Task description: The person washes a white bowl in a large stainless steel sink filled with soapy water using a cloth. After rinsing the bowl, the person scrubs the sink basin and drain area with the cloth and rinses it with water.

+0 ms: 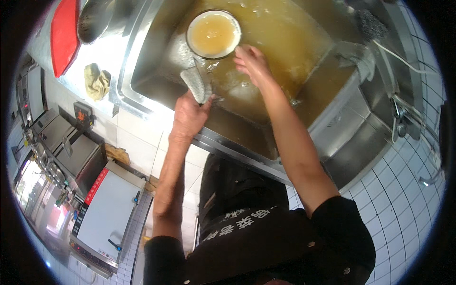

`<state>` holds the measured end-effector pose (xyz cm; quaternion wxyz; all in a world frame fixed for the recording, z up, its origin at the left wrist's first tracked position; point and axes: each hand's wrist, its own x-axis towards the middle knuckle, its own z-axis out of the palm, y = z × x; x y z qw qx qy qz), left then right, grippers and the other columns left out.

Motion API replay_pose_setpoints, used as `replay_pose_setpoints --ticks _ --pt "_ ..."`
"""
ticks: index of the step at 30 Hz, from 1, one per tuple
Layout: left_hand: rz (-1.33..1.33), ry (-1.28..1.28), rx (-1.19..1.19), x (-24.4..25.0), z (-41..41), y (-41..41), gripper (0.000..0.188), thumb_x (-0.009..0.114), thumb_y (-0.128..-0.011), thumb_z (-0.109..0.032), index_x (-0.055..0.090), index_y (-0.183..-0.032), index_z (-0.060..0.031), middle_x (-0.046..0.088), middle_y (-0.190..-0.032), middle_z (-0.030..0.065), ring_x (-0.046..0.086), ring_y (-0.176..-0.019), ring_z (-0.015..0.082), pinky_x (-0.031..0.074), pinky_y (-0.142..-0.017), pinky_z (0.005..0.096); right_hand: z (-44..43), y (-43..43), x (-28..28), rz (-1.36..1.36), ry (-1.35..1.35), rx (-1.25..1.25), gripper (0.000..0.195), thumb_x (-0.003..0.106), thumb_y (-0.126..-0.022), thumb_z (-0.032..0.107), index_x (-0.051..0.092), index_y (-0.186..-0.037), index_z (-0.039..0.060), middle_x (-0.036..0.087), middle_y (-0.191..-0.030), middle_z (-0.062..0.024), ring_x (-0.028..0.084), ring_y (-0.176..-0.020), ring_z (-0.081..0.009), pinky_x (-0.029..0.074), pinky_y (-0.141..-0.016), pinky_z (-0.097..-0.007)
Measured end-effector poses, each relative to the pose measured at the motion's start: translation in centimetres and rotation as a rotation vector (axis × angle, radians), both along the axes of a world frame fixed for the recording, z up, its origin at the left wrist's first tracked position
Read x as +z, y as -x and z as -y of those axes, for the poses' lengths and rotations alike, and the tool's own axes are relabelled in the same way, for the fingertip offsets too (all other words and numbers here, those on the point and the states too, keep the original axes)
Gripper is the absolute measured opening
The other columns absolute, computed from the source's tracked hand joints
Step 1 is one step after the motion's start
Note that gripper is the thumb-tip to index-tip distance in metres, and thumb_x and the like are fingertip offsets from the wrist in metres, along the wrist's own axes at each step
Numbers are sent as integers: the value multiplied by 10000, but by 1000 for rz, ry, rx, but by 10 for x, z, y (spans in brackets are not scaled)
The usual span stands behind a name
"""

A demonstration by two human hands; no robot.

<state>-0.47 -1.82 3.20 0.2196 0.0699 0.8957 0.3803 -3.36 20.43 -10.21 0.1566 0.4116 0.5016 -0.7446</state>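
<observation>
My left hand (192, 112) is closed around a folded, textured grey-white cloth (197, 81), held over the near-left side of a stainless steel sink (221, 126). The cloth's upper tip comes close to a round white bowl with a dark rim (213, 34). Cloudy yellowish water fills the bowl, which sits at the surface of the murky yellow water (281, 46) in the sink. At the bowl's lower right edge, my right hand (252, 64) pinches the rim between thumb and fingers. Its fingertips are partly hidden. What lies under the water is hard to make out.
On the steel counter to the left lie a crumpled yellowish cloth (96, 82), a red plastic item (64, 35) and a metal vessel (95, 21). A grey cloth (363, 62) hangs by the divider, near a dark mesh scourer (370, 25). A second steel basin (351, 124) adjoins at right, beside a faucet (400, 117).
</observation>
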Motion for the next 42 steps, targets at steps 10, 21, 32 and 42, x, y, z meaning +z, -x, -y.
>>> replay_pose_setpoints --ticks 10,21,32,42 --pt "-12 -70 85 -3 -4 5 194 803 -917 -134 725 -1009 17 740 -925 243 729 -858 438 568 -747 447 -15 -16 -83 -80 -987 570 626 535 -952 145 434 -1554 5 641 -1352 -257 685 -1125 -388 576 -890 -466" --pt "44 134 -359 -55 -53 10 442 825 -883 -291 670 -1188 -10 704 -1172 250 679 -1096 451 561 -943 500 11 -86 -14 202 171 -168 483 617 -970 409 670 -1297 58 706 -1206 -111 669 -1075 -291 534 -949 -488" --pt "-281 -16 -621 -18 -96 7 328 778 -756 -143 705 -1052 -23 715 -1029 153 702 -971 355 607 -842 457 19 -87 82 -322 -30 -562 620 615 -1006 362 511 -1495 -3 638 -1399 -158 644 -1236 -281 511 -1067 -428" --pt "-238 -35 -650 -33 -103 -14 331 769 -731 -128 707 -1046 -47 731 -1012 187 725 -941 373 620 -830 445 3 -102 93 -238 -227 -519 471 655 -1001 337 610 -1377 57 681 -1259 -79 670 -1136 -230 563 -929 -414"
